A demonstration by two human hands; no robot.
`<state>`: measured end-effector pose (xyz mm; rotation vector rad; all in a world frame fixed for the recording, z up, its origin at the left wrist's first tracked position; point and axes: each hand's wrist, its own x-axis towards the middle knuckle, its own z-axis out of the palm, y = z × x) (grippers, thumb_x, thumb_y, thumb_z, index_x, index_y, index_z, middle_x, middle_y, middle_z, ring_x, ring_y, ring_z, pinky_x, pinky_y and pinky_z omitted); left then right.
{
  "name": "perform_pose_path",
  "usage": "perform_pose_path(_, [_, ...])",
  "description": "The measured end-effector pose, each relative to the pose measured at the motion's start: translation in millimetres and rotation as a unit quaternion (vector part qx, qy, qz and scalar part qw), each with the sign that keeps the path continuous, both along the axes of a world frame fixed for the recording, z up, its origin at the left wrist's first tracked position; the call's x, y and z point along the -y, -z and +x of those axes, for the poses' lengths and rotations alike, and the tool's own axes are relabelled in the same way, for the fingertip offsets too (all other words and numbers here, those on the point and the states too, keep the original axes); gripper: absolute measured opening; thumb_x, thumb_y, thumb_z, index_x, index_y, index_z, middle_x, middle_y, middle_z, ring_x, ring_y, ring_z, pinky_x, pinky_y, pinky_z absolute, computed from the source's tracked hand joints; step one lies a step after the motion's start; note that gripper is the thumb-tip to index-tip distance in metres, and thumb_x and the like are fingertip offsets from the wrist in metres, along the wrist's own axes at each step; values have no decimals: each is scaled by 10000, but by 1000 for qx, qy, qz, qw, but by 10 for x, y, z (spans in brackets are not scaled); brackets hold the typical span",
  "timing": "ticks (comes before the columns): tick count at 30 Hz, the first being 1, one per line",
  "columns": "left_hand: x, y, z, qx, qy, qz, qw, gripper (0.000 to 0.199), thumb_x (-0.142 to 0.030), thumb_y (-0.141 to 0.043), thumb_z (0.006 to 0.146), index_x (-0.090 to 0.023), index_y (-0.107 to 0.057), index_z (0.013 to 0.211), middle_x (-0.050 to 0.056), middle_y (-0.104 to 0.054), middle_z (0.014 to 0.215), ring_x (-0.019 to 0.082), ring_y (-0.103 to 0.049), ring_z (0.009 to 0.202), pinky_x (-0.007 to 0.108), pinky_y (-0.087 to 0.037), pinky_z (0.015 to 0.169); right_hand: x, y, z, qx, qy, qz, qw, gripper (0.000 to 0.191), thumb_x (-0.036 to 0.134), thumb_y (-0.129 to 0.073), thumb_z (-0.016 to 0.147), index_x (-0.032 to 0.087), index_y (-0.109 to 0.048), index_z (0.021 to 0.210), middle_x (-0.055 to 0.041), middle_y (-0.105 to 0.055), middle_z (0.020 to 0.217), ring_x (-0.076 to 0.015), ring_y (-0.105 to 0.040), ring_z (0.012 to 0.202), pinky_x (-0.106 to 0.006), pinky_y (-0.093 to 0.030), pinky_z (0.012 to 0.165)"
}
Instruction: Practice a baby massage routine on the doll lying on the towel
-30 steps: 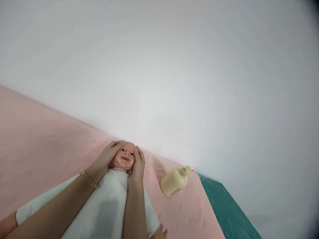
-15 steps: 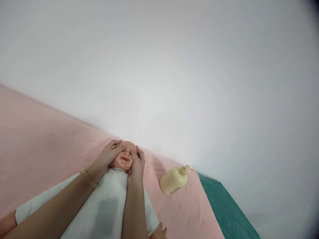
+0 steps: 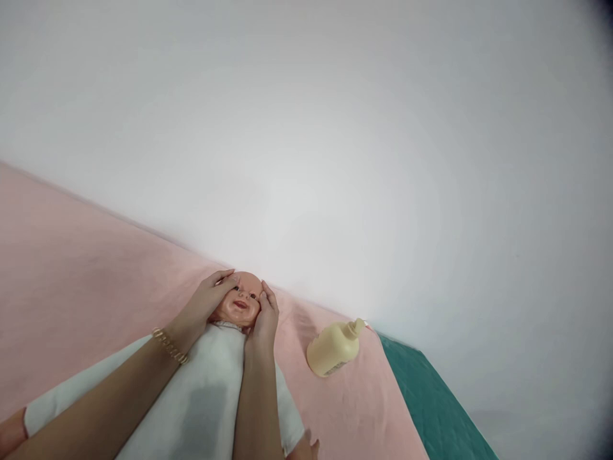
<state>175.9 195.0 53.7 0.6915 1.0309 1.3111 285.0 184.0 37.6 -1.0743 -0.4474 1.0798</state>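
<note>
A baby doll (image 3: 243, 304) in a white long-sleeved garment lies on its back on a pink sheet (image 3: 86, 268), face up, its head toward the wall. My left hand (image 3: 211, 298), with a gold bracelet (image 3: 168, 346) at the wrist, cups one side of the doll's head, thumb near the brow. Against the opposite cheek and temple rests my right hand (image 3: 267, 317), fingers curved around the head. Both forearms cross above the doll's chest. The doll's eyes and mouth show between my hands, while the sides of its head are covered.
To the right of the doll, a pale yellow pump bottle (image 3: 333, 349) stands on the sheet. Beyond the sheet's right edge a green quilted surface (image 3: 433, 399) shows. A plain white wall (image 3: 316, 160) rises directly behind the doll's head.
Both thumbs have moved outward from the middle of the doll's forehead toward its temples, uncovering the eyes and brow. My palms stay at the sides of the head.
</note>
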Motion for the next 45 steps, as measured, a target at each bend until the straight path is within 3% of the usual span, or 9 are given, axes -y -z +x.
perform_pose_path(7, [28,-32,-8,25,-22,-1,999,463,-382,-779,574,-180,-699,983,116,-721,1164,284,-684,1042,321,-559,773,-20,90,44,0,-25,10,1000,377,222,-584,750,191,-709,1105,-81,-743,1168,-223,-715,1014,-366,-565,906])
perform_pose_path(11, [49,-51,-6,21,-12,16,1000,468,-484,-800,599,-164,-696,925,117,-743,1068,294,-693,1008,333,-565,779,5,101,28,90,-33,25,995,364,430,-612,853,219,-693,1138,-67,-700,1262,-238,-644,1175,-361,-542,941])
perform_pose_path(14, [39,-34,-12,-22,-4,11,1000,598,-540,-818,589,-151,-673,1020,133,-731,1083,306,-693,1010,346,-562,777,24,91,3,143,-33,33,989,449,521,-690,809,205,-675,1129,-70,-706,1224,-247,-620,1200,-354,-519,973])
perform_pose_path(18, [18,-3,-37,-78,-5,8,997,699,-503,-848,551,-148,-639,1115,141,-705,1136,306,-692,1025,347,-558,794,49,67,-10,140,-40,31,989,502,492,-753,753,199,-651,1148,-73,-699,1203,-246,-628,1172,-345,-517,967])
perform_pose_path(23, [34,-18,-59,-62,10,-8,998,759,-418,-884,523,-140,-612,1175,132,-722,1044,279,-725,870,347,-577,721,67,34,0,148,-33,28,988,470,403,-780,713,200,-669,1123,-68,-702,1177,-235,-638,1137,-322,-520,943])
perform_pose_path(38, [17,-21,-24,-26,0,-13,1000,581,-454,-814,608,-158,-666,1086,134,-722,1104,288,-701,995,357,-574,805,-6,132,38,131,-4,33,991,353,381,-704,780,218,-744,1090,-60,-737,1116,-213,-675,1045,-285,-570,787])
perform_pose_path(45, [35,-60,-24,8,-9,-23,1000,388,-336,-746,708,-180,-699,1060,133,-720,1195,278,-700,1053,339,-587,808,-53,143,39,36,-1,14,999,346,244,-628,760,195,-752,1080,-83,-724,1216,-218,-696,1053,-342,-571,887])
